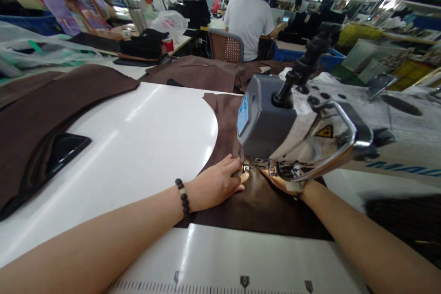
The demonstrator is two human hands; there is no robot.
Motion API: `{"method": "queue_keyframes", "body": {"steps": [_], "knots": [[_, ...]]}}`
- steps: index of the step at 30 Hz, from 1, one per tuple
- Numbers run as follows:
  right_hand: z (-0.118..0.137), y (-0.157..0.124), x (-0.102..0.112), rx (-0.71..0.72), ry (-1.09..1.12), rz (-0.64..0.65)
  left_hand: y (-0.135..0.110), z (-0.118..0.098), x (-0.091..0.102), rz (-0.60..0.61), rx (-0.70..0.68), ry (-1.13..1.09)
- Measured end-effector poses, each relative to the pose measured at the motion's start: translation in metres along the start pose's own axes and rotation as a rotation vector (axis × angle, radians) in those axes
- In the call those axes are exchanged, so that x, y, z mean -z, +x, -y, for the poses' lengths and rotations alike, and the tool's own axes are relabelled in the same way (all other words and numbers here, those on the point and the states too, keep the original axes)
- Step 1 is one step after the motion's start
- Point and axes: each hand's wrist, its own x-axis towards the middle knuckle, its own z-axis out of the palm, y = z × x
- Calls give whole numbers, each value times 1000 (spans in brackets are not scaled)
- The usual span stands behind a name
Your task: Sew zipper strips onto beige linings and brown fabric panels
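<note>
A brown fabric piece [262, 206] lies on the white table under the head of a grey sewing machine [292, 124]. My left hand [217, 183], with a dark bead bracelet on its wrist, lies flat on the fabric, fingertips right beside the presser foot [246, 167]. My right hand [285, 184] rests on the same fabric just right of the foot. The machine's chrome guard hides most of its fingers.
More brown fabric pieces [51, 105] lie at the left and at the back of the white table [144, 138]. A ruler scale [241, 280] runs along the near edge. A person in a white shirt [250, 18] sits ahead with their back to me.
</note>
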Motion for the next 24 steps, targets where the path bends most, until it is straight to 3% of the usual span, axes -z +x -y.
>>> {"method": "queue_keyframes", "body": {"steps": [24], "knots": [[5,-10,-6,-51,-38,4,0,7,2,38,-56,-38]]}}
